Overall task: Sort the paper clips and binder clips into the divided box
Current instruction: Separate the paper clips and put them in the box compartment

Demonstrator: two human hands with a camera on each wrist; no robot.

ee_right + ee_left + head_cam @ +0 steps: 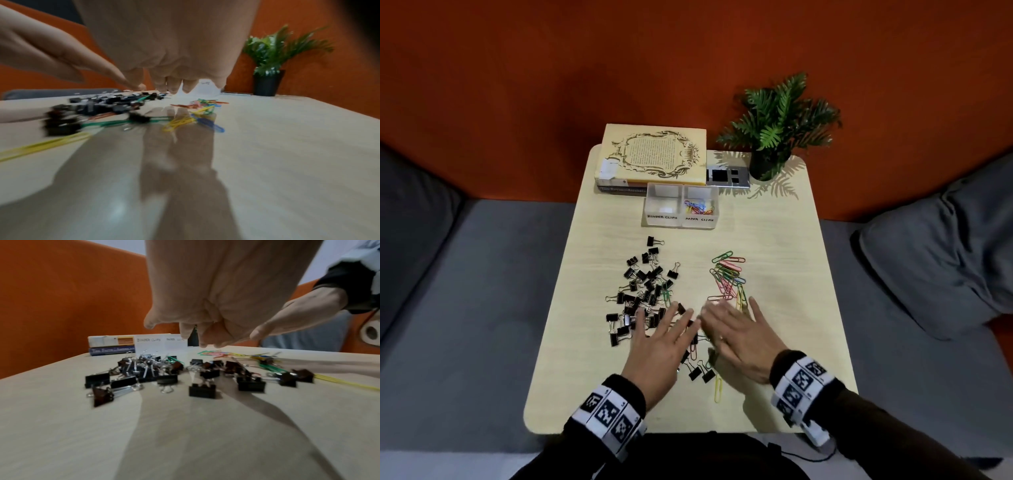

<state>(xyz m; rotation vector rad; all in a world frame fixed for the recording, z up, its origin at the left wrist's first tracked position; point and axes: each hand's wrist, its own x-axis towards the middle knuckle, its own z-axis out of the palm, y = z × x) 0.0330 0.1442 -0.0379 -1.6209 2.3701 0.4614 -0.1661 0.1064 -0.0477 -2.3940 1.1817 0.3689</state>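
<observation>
While both hands hover flat over the pale wooden table (774, 240), the left hand (657, 353) spreads relaxed above black binder clips (643, 284); the right hand (739, 339), fingers straight, holds nothing beside coloured paper clips (729, 277). Beyond both piles stands the clear divided plastic box (681, 219), some paper clips in its right compartment.

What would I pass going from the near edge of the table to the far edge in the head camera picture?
Lone yellow paper clip → left hand and right hand, side by side → pile of black binder clips and pile of coloured paper clips → divided box → stacked books.
</observation>
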